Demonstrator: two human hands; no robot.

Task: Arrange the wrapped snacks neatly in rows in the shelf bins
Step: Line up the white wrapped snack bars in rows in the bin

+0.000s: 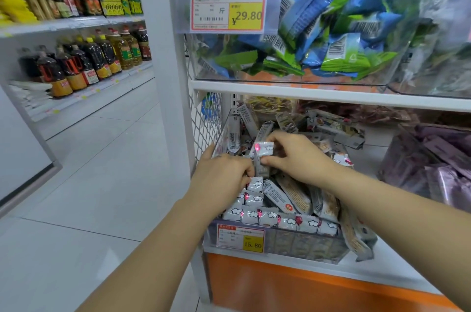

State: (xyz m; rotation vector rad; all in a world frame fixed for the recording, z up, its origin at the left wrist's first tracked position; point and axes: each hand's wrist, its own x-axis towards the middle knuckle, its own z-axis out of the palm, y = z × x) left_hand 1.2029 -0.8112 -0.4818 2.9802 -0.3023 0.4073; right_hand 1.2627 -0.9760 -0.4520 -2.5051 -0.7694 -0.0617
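While both hands, left hand point(224, 179) and right hand point(295, 156), pinched one snack point(263, 151) over the bin point(305, 245), I'd have squared it to the front row first.

White shelf point(397, 264) under clear snack bin point(318, 248)

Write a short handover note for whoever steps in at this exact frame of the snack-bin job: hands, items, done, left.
Left hand: in the lower clear bin, fingers curled on the wrapped snacks at its left side.
Right hand: pinching one white cloud-print snack above the pile.
Done: a row of cloud-print packs lines the bin's front wall, with more stacked at the left.
Left: the jumbled packs in the middle and back lie at all angles; one pack hangs over the right front corner.
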